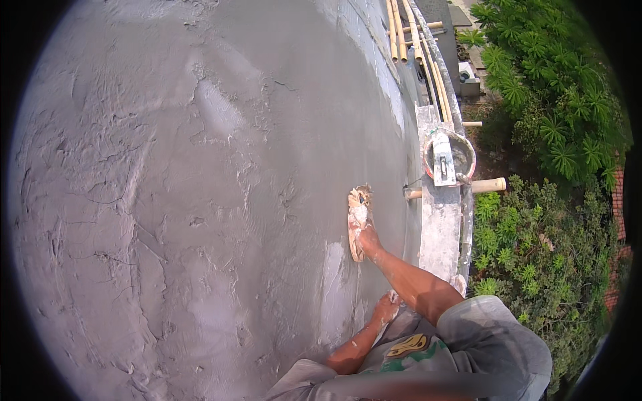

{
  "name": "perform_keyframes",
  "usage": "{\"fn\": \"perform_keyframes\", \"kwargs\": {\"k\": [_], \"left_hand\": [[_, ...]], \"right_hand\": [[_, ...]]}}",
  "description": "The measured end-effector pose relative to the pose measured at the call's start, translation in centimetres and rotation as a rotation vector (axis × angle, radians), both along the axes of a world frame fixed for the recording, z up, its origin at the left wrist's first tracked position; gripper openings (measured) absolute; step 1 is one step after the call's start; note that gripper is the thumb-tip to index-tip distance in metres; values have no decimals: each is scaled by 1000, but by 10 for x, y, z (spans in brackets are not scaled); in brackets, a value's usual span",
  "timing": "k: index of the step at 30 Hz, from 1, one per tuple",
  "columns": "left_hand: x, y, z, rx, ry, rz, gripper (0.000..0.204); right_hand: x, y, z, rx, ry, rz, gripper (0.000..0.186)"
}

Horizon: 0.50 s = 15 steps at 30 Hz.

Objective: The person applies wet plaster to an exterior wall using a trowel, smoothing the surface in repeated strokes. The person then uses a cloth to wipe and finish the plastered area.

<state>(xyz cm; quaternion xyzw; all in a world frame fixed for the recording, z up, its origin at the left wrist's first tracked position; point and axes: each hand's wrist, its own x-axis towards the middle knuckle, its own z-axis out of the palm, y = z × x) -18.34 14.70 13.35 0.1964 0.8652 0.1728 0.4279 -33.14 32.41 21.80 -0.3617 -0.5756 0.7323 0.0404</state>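
Observation:
My right hand, smeared with white, presses a tan crumpled pad flat against the wet grey plaster surface. Whether the pad is sponge or folded paper I cannot make out. Lower down, close to my shirt, my left hand is closed, with pale plaster on its fingers; what it holds, if anything, is hidden. A plastering trowel with a white-smeared plate lies across the rim of a round bucket, beyond my right hand and to its right.
The bucket stands on a narrow, plaster-stained plank. A thick bamboo pole sticks out beneath it, and several thinner bamboo poles lie farther off. Past the plank's right edge are green trees and bushes, lower down.

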Motion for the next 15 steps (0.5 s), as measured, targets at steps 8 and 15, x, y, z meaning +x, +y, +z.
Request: {"fn": "perform_keyframes", "kwargs": {"k": [8, 15], "left_hand": [[-1, 10, -48, 148, -3, -219, 54], [-26, 71, 4, -251, -83, -7, 45]], "right_hand": [[83, -28, -38, -353, -36, -23, 61], [54, 57, -39, -288, 56, -318, 54]]}}
